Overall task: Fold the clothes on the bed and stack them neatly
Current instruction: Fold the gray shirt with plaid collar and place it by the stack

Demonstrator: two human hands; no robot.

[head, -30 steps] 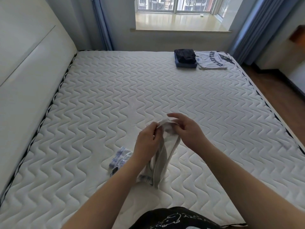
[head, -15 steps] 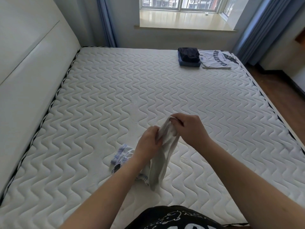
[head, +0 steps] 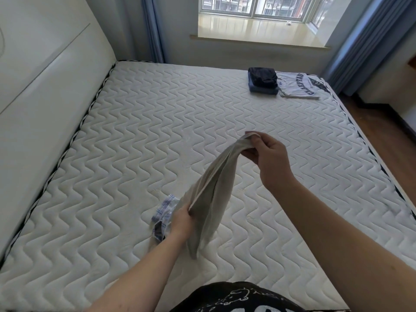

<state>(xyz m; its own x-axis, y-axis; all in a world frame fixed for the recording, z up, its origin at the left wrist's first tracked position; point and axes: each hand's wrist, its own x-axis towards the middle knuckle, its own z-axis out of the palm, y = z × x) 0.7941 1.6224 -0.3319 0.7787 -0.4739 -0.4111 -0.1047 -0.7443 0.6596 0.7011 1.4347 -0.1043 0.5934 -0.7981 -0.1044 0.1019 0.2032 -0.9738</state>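
Observation:
A pale grey garment (head: 216, 192) is stretched in the air above the white quilted mattress (head: 139, 136). My right hand (head: 267, 158) pinches its upper end, and my left hand (head: 181, 220) grips its lower part, with the loose end hanging below. A blue-and-white checked cloth (head: 165, 210) lies crumpled on the mattress just left of my left hand. At the far right corner sits a folded stack of dark clothes (head: 263, 82), with a folded white printed T-shirt (head: 297, 85) beside it.
A white padded headboard (head: 45, 86) runs along the left side. A window sill (head: 258, 30) and blue curtains (head: 360, 41) stand beyond the bed. Wooden floor (head: 387, 131) lies past the right edge.
My hands have moved apart: the right hand rose up and right, the left hand dropped down the garment, pulling it out long between them.

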